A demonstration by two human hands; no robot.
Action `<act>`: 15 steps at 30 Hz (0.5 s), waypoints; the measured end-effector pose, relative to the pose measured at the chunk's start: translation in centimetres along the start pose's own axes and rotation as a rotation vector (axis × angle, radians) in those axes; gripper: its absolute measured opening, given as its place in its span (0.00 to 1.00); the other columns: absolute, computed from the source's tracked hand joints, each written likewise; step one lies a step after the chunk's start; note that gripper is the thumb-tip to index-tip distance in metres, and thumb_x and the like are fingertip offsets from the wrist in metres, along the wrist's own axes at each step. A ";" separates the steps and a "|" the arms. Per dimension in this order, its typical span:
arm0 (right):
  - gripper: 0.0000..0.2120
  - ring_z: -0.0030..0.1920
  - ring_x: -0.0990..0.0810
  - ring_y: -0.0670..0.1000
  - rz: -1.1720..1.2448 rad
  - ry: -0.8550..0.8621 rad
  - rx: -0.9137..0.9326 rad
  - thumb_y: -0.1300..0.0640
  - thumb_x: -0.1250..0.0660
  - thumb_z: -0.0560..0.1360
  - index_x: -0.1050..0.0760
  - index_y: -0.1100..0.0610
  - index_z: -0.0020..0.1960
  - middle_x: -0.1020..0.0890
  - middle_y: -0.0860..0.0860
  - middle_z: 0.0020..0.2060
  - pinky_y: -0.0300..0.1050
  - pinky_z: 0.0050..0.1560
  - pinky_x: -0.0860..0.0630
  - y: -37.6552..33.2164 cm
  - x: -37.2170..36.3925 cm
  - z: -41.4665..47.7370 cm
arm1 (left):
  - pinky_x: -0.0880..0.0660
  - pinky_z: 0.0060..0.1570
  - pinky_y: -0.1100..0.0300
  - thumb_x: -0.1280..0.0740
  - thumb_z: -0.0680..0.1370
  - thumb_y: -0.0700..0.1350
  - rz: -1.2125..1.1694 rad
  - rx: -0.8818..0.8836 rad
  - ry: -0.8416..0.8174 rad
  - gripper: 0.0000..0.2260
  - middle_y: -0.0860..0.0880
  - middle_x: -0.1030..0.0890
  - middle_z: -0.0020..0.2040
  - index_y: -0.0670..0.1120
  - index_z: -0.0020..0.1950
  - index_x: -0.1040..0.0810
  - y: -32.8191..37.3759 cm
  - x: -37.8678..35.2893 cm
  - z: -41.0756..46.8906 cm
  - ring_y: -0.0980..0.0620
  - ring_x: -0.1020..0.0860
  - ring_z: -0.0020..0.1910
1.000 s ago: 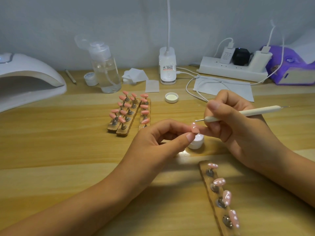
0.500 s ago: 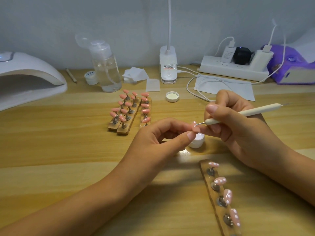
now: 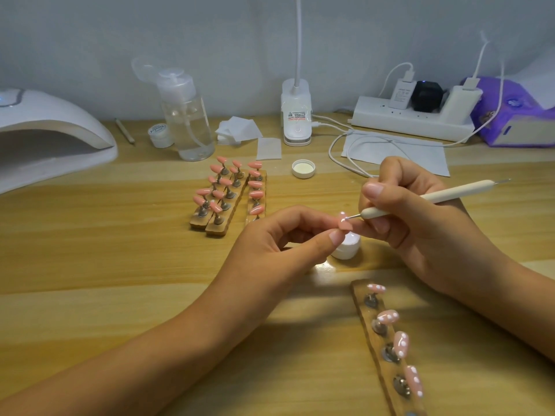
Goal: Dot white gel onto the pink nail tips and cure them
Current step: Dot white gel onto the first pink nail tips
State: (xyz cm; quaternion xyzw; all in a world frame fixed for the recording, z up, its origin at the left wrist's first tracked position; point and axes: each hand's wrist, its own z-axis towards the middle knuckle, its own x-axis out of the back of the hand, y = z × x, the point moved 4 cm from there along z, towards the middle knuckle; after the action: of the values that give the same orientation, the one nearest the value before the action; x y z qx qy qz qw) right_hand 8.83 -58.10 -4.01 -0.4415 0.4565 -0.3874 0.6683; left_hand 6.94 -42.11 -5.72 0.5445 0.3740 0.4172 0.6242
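At the near right edge of the table, a wooden strip (image 3: 359,291) carries four dotted tips (image 3: 401,343) on metal pegs. Just beyond it, mid-table, the left hand (image 3: 270,250) pinches a single pink nail tip (image 3: 343,222) between thumb and forefinger, roughly upright with its face turned rightward. The right hand (image 3: 420,232) grips the dotting tool (image 3: 426,200) like a pen. The tool's long axis slopes down to the left, and its metal point meets the upper part of the tip's face. The tip lies directly left of the right hand, so the next dot probably needs only a small shift along the tip's length. The open white gel pot (image 3: 348,249) sits beneath both hands. Farther back stand strips of plain pink tips (image 3: 228,199), and the curing lamp (image 3: 54,127) sits at the far left edge.
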 end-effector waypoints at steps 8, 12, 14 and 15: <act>0.13 0.29 0.26 0.43 -0.010 -0.008 -0.003 0.61 0.35 0.72 0.29 0.51 0.31 0.28 0.48 0.26 0.41 0.40 0.20 0.0 0.1 0.0 | 0.26 0.43 0.67 0.29 0.72 0.45 -0.008 -0.001 0.000 0.04 0.55 0.17 0.41 0.51 0.45 0.15 0.0 0.0 0.0 0.60 0.23 0.38; 0.12 0.29 0.25 0.43 -0.022 -0.004 -0.004 0.61 0.35 0.73 0.29 0.52 0.32 0.27 0.49 0.26 0.40 0.39 0.20 0.1 0.1 0.0 | 0.26 0.43 0.67 0.29 0.72 0.45 -0.004 -0.001 -0.002 0.05 0.53 0.16 0.43 0.49 0.46 0.16 -0.1 0.0 0.0 0.60 0.23 0.40; 0.12 0.29 0.24 0.43 -0.029 -0.009 -0.005 0.60 0.34 0.73 0.28 0.52 0.32 0.26 0.48 0.26 0.40 0.39 0.20 0.1 0.1 0.0 | 0.26 0.44 0.67 0.29 0.72 0.45 -0.003 0.001 0.001 0.05 0.52 0.16 0.45 0.49 0.46 0.16 -0.1 0.0 0.0 0.60 0.23 0.40; 0.11 0.30 0.23 0.43 -0.032 -0.012 -0.005 0.60 0.34 0.73 0.28 0.51 0.32 0.26 0.48 0.26 0.40 0.39 0.20 0.0 0.1 0.0 | 0.26 0.44 0.67 0.29 0.72 0.45 0.000 0.002 0.002 0.05 0.51 0.16 0.45 0.49 0.46 0.15 -0.1 0.0 0.0 0.60 0.23 0.41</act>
State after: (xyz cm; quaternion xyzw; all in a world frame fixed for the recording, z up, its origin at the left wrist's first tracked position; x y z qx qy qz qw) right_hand 8.82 -58.19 -4.06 -0.4531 0.4462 -0.3942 0.6635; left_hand 6.99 -42.13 -5.77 0.5447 0.3749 0.4172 0.6235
